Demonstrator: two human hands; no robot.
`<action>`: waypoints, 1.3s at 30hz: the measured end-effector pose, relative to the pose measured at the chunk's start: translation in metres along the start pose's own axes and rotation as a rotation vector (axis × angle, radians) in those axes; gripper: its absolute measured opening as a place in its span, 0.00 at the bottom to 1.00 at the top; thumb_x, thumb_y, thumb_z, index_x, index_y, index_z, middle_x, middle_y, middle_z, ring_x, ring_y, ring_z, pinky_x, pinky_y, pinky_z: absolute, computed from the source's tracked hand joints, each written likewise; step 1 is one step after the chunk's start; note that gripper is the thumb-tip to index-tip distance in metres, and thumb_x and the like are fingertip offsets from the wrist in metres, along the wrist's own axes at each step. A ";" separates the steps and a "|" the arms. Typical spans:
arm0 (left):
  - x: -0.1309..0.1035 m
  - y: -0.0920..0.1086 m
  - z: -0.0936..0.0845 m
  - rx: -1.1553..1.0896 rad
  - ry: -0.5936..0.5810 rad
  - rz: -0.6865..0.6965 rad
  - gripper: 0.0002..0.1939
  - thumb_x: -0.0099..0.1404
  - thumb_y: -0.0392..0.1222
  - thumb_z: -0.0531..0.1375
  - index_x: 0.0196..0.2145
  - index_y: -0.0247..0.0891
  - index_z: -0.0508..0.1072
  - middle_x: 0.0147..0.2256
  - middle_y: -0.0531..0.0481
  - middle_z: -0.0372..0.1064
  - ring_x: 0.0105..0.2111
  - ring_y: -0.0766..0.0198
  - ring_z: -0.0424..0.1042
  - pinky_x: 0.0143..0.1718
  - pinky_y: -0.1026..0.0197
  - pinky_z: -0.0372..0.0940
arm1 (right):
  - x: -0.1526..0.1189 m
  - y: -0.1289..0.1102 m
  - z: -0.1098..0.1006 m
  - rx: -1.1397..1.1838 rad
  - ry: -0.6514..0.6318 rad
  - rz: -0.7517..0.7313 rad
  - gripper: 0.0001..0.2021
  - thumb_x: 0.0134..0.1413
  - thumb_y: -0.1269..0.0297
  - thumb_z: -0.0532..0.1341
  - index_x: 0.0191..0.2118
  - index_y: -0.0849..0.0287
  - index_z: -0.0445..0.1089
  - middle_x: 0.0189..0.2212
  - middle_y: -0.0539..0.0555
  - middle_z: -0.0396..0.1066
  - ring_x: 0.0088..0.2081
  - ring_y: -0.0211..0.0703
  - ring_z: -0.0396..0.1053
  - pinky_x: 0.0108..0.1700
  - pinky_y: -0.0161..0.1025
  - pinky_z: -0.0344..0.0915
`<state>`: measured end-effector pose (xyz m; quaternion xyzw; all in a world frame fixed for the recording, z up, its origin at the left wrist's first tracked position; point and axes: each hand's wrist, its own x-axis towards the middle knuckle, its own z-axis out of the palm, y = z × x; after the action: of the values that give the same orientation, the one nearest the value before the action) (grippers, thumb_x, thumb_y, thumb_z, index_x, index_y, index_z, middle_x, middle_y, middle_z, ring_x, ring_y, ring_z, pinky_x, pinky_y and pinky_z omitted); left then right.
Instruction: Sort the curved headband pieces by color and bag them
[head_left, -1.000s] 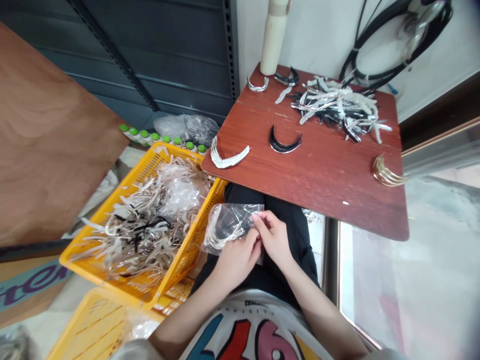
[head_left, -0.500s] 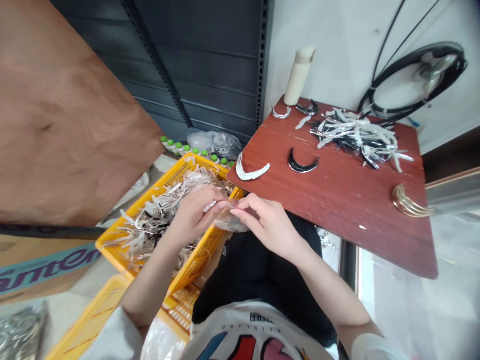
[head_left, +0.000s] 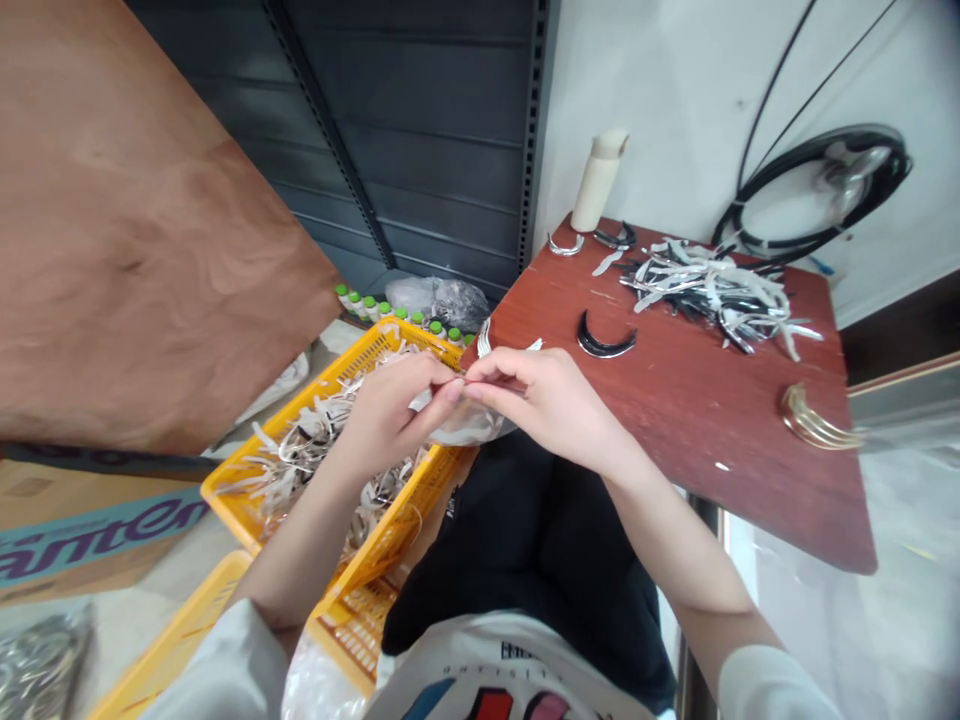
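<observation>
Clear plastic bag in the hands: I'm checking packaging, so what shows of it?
The clear plastic bag looks thin, shiny and see-through, with pale blurred shapes showing. The left hand and right hand pinch one edge; its body hangs below, partly hidden by them, near the yellow basket. Whether it is sealed cannot be told.

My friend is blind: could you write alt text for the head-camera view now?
A person's left hand and right hand pinch a clear plastic bag. A yellow crate of strips sits to the left; to the right, a red-brown table holds a curved black piece and curved gold pieces.
</observation>
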<state>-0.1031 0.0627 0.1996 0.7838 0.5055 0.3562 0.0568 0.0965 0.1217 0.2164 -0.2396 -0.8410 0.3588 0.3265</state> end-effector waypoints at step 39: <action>-0.056 -0.015 0.019 -0.030 0.614 -0.057 0.14 0.69 0.43 0.55 0.25 0.40 0.65 0.21 0.55 0.62 0.27 0.66 0.68 0.35 0.59 0.66 | -0.058 0.057 0.002 0.375 0.250 0.271 0.09 0.54 0.58 0.67 0.29 0.57 0.72 0.29 0.49 0.75 0.32 0.38 0.71 0.38 0.35 0.66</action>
<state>-0.1157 0.0283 0.1511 0.6242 0.5157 0.5819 -0.0769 0.1437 0.1196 0.1495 -0.3279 -0.6732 0.5163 0.4156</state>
